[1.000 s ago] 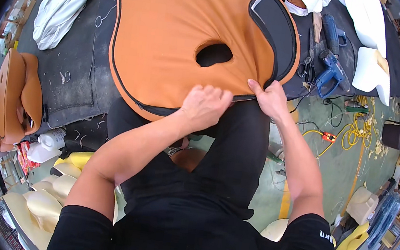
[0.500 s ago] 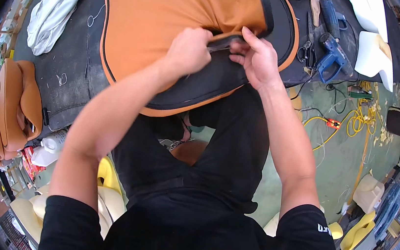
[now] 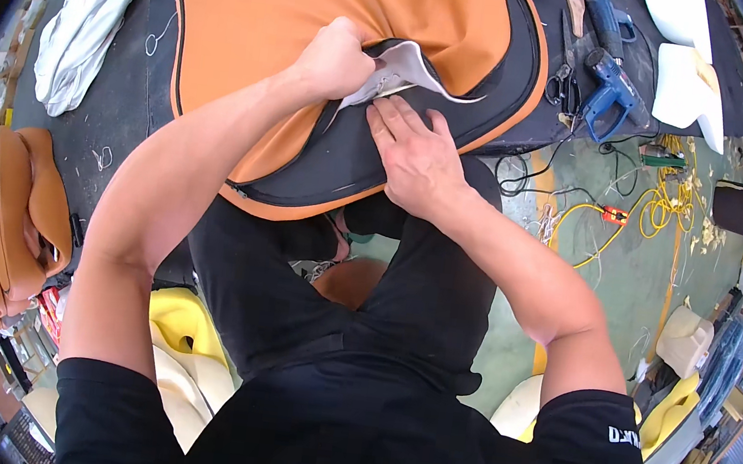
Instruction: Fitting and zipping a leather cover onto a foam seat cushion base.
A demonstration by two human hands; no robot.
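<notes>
Brown cushions [image 3: 17, 210]: stacked, left of the orange cover [image 3: 255, 45] and nearer the person. White cloth [image 3: 92, 26]: crumpled on the dark table [image 3: 131, 127], left of the cover. Orange cover: lay on the table, its near edge reaching over the person's black trousers [image 3: 426, 275]; top flap lifted and bunched, black base [image 3: 337, 169] exposed beneath. Left hand [image 3: 340, 62]: on the cover, fingers curled and clamped on the flap's edge. Pale lining [image 3: 404, 63]: turned outward from the cover, between the two hands. Right hand [image 3: 417, 155]: over the cover's black base, fingers stretched and close together, tips at the lining, thumb apart. Scissors [image 3: 564, 52]: just right of the cover, on the table. Two blue heat guns [image 3: 621, 88]: right of the cover, beyond the scissors. Yellow cord [image 3: 658, 214]: coiled on the green floor [image 3: 613, 287], right of the cover. White foam piece [image 3: 680, 93]: well right of the cover.
</notes>
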